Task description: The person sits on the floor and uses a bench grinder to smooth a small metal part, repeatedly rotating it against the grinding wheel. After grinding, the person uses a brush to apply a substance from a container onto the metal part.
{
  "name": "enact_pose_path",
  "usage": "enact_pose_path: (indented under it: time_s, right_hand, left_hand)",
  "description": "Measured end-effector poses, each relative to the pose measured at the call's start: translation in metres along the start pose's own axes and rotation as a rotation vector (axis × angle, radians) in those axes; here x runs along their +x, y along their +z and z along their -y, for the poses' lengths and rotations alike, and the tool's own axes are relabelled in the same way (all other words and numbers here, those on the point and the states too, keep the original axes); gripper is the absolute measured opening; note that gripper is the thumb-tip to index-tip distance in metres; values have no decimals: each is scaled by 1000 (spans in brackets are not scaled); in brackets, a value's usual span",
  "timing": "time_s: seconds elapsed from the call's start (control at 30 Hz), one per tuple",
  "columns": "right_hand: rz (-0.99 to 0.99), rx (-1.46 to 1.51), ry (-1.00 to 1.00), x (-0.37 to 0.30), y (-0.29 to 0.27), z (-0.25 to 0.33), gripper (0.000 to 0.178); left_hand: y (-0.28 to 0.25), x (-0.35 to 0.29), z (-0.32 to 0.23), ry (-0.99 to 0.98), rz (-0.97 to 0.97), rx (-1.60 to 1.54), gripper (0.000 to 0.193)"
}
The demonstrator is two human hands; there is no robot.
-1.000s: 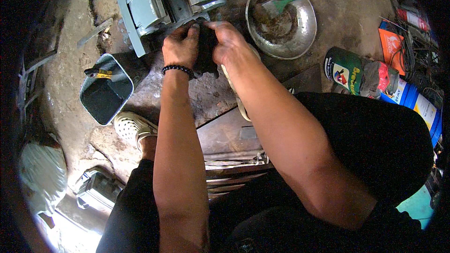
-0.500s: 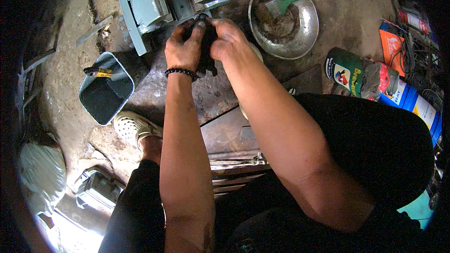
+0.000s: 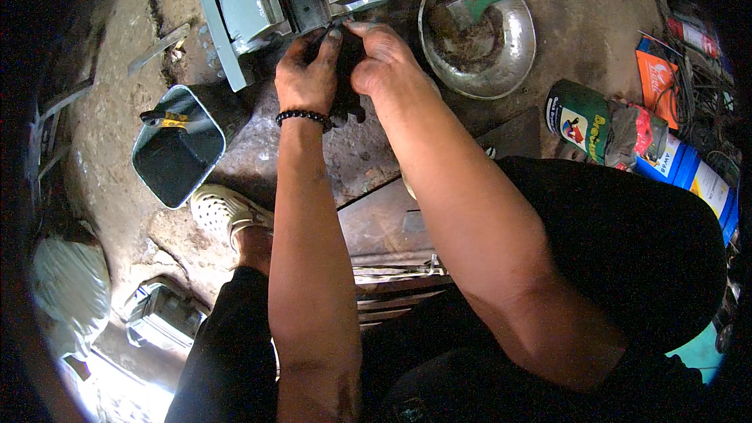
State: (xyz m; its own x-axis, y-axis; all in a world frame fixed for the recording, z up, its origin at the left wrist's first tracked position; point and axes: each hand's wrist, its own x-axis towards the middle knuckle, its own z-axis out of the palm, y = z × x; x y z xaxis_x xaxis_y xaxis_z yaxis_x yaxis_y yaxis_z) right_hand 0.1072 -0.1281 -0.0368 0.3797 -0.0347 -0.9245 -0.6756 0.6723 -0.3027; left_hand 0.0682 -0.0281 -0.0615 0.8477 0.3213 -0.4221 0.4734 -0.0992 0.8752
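Near: square metal tin with dark contents (image 3: 182, 166), left of the arms. Next: left hand (image 3: 305, 78) and right hand (image 3: 385, 59), both partly curled, around a blackened object of unclear shape (image 3: 347, 84) between them; grip hidden, cannot tell. Beyond, right: round silver metal bowl (image 3: 521, 63). Farthest: glossy blue-grey metal casting (image 3: 249, 1), curved sides coated, middle channel dark and uncoated. Judged mid-work: handling unfinished; amount left unclear.

A workshop, grey-blue vise (image 3: 252, 6), stained concrete floor (image 3: 117, 70), green paintbrush (image 3: 484, 5) in metal bowl (image 3: 518, 51)
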Motion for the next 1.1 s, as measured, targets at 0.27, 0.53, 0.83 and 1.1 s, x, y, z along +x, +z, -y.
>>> enact_pose_path:
  time_s: [0.27,0.53,0.83,1.1]
  right_hand:
    - [202,259,58,7,-2,-13,15]
    - [293,304,-136,-4,3,-20,27]
    - [298,219,-257,-19,6,-23,27]
    - [247,143,-345,-15,6,-29,30]
  left_hand:
    - [-5,-1,-6,-57,17,-23,42]
    - [-6,4,-4,-94,44,-61,42]
    - [-6,-2,-4,-88,39,-55,41]
    - [-4,-5,-5,-98,52,-71,37]
